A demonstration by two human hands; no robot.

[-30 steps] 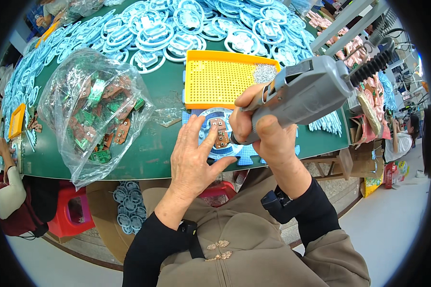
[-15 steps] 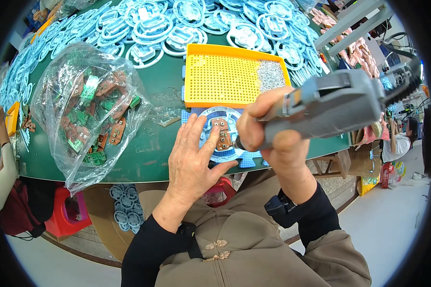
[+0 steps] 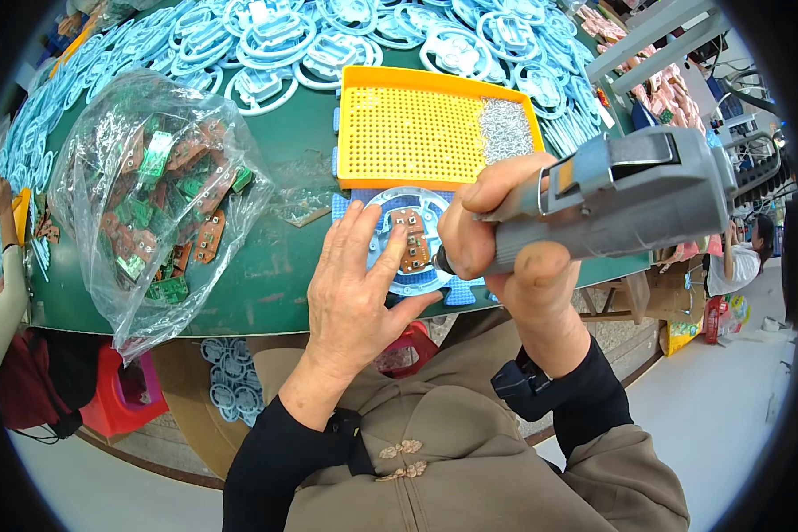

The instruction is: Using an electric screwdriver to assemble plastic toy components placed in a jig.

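Note:
A light blue round plastic housing [image 3: 408,288] sits on a blue pad [image 3: 460,295] at the table's near edge, with a brown circuit board [image 3: 414,252] inside it. My left hand [image 3: 348,293] lies over the housing's left side, fingers spread, the index fingertip at the board and the thumb near the lower rim. In my right hand [image 3: 541,279] is a grey electric screwdriver [image 3: 625,199], held roughly level. Its tip points left and meets the board's right edge; my fingers partly hide the contact.
Beyond the housing is a yellow tray [image 3: 350,124] with a grid of holes and loose screws [image 3: 505,133]. At left stands a clear bag [image 3: 89,213] of circuit boards. Light blue housings [image 3: 275,35] pile up along the back. A co-worker's arm [image 3: 7,266] shows at far left.
The whole view has shifted slightly, with the table things a little higher in the picture. Both hands keep nearly the same places, and the screwdriver tip stays at the board's right edge.

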